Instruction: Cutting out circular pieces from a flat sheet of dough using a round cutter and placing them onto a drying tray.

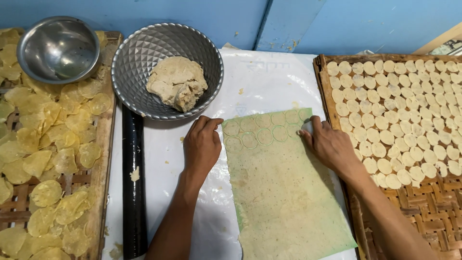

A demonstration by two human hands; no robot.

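A thin rolled sheet of pale dough (284,192) lies on a white plastic sheet (262,82), with rows of round cuts pressed into its far end. My left hand (202,144) rests flat beside the sheet's left far corner, fingertips touching its edge. At the right far corner, my right hand (327,144) presses a small round cutter (307,126) into the dough.
A faceted metal bowl (139,58) holds a lump of dough (178,83). A black rolling pin (134,192) lies to the left. A woven tray (433,212) on the right carries several cut dough rounds. A left tray (103,163) holds yellow crackers and a steel bowl (58,48).
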